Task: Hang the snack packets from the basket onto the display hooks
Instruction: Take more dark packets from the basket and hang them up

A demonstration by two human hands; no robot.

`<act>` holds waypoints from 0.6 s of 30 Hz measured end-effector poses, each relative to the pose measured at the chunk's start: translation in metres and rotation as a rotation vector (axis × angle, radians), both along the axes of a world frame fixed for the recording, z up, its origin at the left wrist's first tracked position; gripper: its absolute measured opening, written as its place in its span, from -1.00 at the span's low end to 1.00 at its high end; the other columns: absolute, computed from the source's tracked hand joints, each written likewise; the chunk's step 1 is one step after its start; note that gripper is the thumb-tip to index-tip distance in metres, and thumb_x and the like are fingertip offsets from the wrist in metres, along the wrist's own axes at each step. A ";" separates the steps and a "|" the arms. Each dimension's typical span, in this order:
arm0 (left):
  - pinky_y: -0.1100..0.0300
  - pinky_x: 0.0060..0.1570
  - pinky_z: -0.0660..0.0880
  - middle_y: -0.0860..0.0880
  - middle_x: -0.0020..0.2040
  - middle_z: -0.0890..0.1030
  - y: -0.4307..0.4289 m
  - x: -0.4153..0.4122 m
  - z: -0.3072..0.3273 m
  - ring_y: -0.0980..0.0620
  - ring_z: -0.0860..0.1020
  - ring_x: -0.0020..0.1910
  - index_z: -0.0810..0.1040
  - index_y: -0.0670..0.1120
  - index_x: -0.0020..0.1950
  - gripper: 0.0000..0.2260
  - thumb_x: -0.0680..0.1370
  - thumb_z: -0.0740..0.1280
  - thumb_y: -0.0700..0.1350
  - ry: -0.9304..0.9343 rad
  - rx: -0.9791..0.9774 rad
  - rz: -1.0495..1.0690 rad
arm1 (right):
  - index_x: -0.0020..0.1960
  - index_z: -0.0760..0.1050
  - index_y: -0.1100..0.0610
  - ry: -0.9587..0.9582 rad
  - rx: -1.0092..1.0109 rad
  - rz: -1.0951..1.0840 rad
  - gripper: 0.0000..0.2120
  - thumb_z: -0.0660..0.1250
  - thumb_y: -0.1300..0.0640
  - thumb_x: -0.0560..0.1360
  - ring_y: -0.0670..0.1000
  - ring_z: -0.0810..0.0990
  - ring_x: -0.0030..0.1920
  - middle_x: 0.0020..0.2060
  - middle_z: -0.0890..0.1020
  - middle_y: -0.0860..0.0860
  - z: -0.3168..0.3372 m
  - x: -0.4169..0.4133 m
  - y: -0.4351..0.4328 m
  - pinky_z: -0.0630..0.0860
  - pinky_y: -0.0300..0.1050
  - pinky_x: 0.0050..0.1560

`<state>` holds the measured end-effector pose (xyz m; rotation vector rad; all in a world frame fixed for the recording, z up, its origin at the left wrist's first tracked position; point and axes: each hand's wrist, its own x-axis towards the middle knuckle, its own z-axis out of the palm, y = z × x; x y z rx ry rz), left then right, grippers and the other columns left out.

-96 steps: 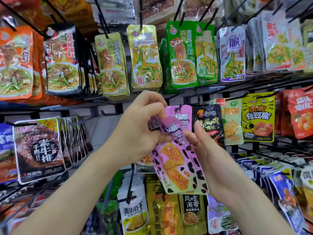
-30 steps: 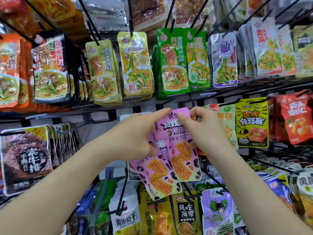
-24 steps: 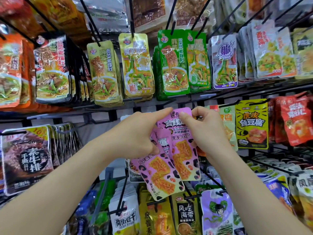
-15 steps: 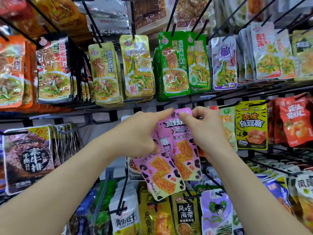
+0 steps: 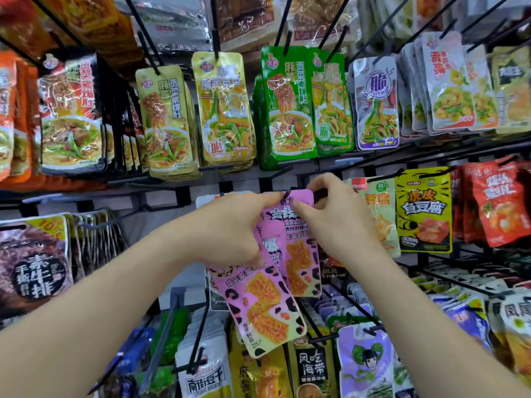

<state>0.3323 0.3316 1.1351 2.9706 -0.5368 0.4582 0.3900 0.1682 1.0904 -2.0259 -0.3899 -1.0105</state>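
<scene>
Two pink snack packets with black spots are in front of the middle rack. The upper pink packet point(image 5: 298, 248) hangs upright with its top edge at a black display hook point(image 5: 287, 193). My right hand point(image 5: 336, 222) pinches that packet's top right corner. My left hand point(image 5: 230, 231) holds the lower pink packet point(image 5: 264, 308), which tilts down to the right, while its index finger reaches to the upper packet's top at the hook. The basket is not in view.
Rows of hooks full of snack packets surround my hands: yellow and green packets point(image 5: 287, 110) above, a yellow tofu packet point(image 5: 422, 211) to the right, a dark packet point(image 5: 34, 265) at the left, more packets point(image 5: 207, 374) on long hooks below.
Over the last three seconds both hands rose to the hook with the pink packets. In the last second they barely moved, my right hand's fingers shifting at the upper packet's top.
</scene>
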 end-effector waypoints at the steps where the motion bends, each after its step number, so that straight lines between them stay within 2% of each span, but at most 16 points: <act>1: 0.22 0.08 0.42 0.02 0.45 0.36 0.000 0.001 0.001 0.01 0.43 0.32 0.02 0.12 0.58 -0.06 0.38 0.55 -0.10 -0.007 0.015 0.006 | 0.10 0.46 0.04 -0.022 -0.009 -0.017 -0.71 0.41 -0.08 0.48 0.04 0.57 -0.08 -0.17 0.58 -0.06 0.000 0.000 0.001 0.46 -0.07 -0.10; 2: 0.25 0.06 0.43 0.02 0.46 0.35 0.000 0.003 0.001 0.01 0.41 0.35 0.03 0.11 0.58 -0.06 0.38 0.55 -0.10 -0.010 0.027 0.012 | 0.11 0.46 0.04 -0.037 -0.015 -0.027 -0.70 0.41 -0.07 0.48 0.06 0.57 -0.07 -0.17 0.58 -0.05 -0.001 0.000 0.001 0.48 -0.06 -0.08; 4: 0.35 -0.14 0.43 0.02 0.44 0.37 0.001 0.007 -0.001 -0.01 0.45 0.30 0.03 0.08 0.58 -0.07 0.39 0.55 -0.11 -0.006 0.036 0.024 | 0.13 0.46 0.06 -0.059 -0.036 -0.056 -0.68 0.41 -0.07 0.48 0.08 0.59 -0.06 -0.15 0.61 -0.02 -0.003 0.003 0.003 0.49 -0.05 -0.07; 5: 0.34 -0.14 0.44 0.02 0.43 0.38 0.001 0.009 -0.002 -0.01 0.46 0.28 0.04 0.08 0.58 -0.08 0.39 0.54 -0.12 -0.002 0.034 0.028 | 0.13 0.46 0.06 -0.074 -0.059 -0.084 -0.69 0.40 -0.07 0.49 0.10 0.60 -0.07 -0.14 0.63 0.01 -0.004 0.005 0.003 0.49 -0.04 -0.08; 8: 0.15 0.16 0.48 0.00 0.41 0.41 0.001 0.013 -0.002 -0.02 0.46 0.30 0.06 0.06 0.58 -0.08 0.38 0.54 -0.13 0.017 0.019 0.034 | 0.12 0.47 0.06 -0.135 -0.130 -0.169 -0.70 0.36 -0.11 0.51 0.14 0.61 -0.09 -0.17 0.65 0.04 -0.008 0.010 0.006 0.52 0.00 -0.12; 10: 0.08 0.20 0.48 -0.01 0.40 0.43 0.001 0.014 -0.002 -0.02 0.47 0.29 0.07 0.06 0.58 -0.09 0.38 0.54 -0.15 0.028 0.007 0.033 | 0.14 0.47 0.04 -0.153 -0.182 -0.222 -0.68 0.33 -0.15 0.52 0.14 0.62 -0.10 -0.18 0.65 0.04 -0.010 0.013 0.007 0.53 0.00 -0.16; 12: 0.06 0.17 0.50 0.01 0.38 0.45 0.002 0.011 -0.003 0.00 0.50 0.25 0.13 0.10 0.55 -0.13 0.38 0.54 -0.16 0.018 -0.007 0.016 | 0.17 0.46 0.04 -0.144 -0.247 -0.284 -0.66 0.30 -0.18 0.53 0.12 0.61 -0.09 -0.16 0.64 0.02 -0.010 0.015 0.009 0.46 -0.07 -0.23; 14: 0.07 0.00 0.56 0.01 0.18 0.56 0.004 0.005 -0.003 0.12 0.58 0.02 0.25 0.18 0.46 -0.23 0.37 0.55 -0.16 -0.014 -0.046 -0.021 | 0.21 0.42 0.06 -0.133 -0.280 -0.305 -0.63 0.29 -0.16 0.54 0.12 0.59 -0.07 -0.16 0.61 0.02 -0.011 0.010 0.007 0.36 -0.09 -0.25; 16: 0.21 -0.31 0.51 0.02 -0.13 0.57 0.010 -0.003 -0.003 0.23 0.52 -0.37 0.36 0.21 0.28 -0.38 0.36 0.56 -0.17 -0.047 -0.120 -0.074 | 0.25 0.41 0.05 -0.150 -0.246 -0.235 -0.62 0.29 -0.13 0.55 0.08 0.59 -0.11 -0.21 0.59 -0.01 -0.014 -0.003 0.002 0.36 -0.08 -0.24; 18: 0.22 -0.44 0.44 -0.02 -0.19 0.58 0.015 -0.013 -0.003 0.13 0.45 -0.49 0.39 0.22 0.13 -0.46 0.35 0.57 -0.18 -0.093 -0.194 -0.129 | 0.18 0.49 -0.03 -0.091 -0.121 0.057 -0.68 0.28 -0.17 0.52 -0.05 0.57 -0.21 -0.29 0.59 -0.09 -0.021 -0.025 -0.002 0.39 -0.10 -0.23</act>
